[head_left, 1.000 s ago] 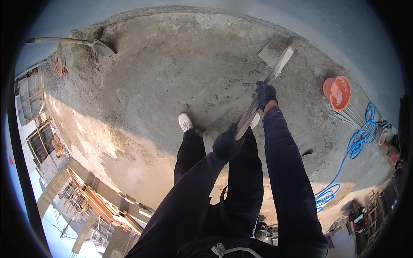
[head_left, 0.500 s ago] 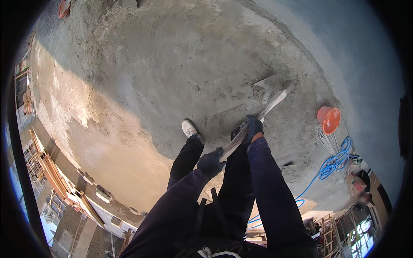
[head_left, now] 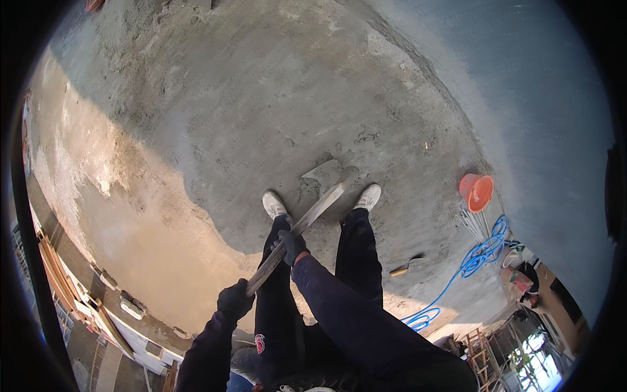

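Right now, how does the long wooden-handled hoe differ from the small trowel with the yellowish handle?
The hoe is long; the trowel is far shorter. The hoe is gripped by the gloved left hand and gloved right hand; the trowel lies untouched on the grey floor. Both are handled tools.

Handle (head_left: 319, 209): matt wood; floor (head_left: 248, 98): rough concrete; bucket (head_left: 478, 193): smooth plastic.

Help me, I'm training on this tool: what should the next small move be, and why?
Perhaps lift the hoe and reach forward: its blade is close to the white shoes, the left grip and right grip hold the handle near the legs, and rough patches show on the floor farther ahead.
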Demonstrator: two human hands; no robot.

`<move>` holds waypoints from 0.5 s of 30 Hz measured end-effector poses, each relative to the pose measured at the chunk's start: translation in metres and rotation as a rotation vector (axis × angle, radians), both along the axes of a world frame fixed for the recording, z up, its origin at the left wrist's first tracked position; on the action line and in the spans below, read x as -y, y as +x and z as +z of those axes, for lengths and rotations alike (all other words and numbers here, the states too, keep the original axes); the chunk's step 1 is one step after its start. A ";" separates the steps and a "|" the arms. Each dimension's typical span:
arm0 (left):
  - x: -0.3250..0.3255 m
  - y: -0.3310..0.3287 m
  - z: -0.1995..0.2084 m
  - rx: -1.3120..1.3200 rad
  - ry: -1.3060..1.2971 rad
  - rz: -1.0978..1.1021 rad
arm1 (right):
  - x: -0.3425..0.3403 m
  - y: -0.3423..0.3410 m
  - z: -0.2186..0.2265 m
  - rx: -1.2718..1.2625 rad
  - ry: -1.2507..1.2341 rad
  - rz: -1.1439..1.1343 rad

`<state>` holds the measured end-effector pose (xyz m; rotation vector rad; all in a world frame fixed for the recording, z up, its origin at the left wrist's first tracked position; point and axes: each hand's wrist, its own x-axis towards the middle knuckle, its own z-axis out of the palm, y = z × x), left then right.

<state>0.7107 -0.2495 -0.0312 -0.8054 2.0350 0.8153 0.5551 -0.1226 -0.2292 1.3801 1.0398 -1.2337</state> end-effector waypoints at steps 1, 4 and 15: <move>-0.004 0.008 0.012 0.048 0.030 0.018 | -0.003 0.010 0.005 0.062 -0.001 0.066; -0.024 0.005 0.019 0.056 -0.009 0.009 | -0.025 0.002 0.015 0.025 -0.058 0.038; -0.123 -0.330 -0.126 -0.748 0.076 0.145 | -0.139 -0.412 -0.047 -0.601 -0.029 -0.017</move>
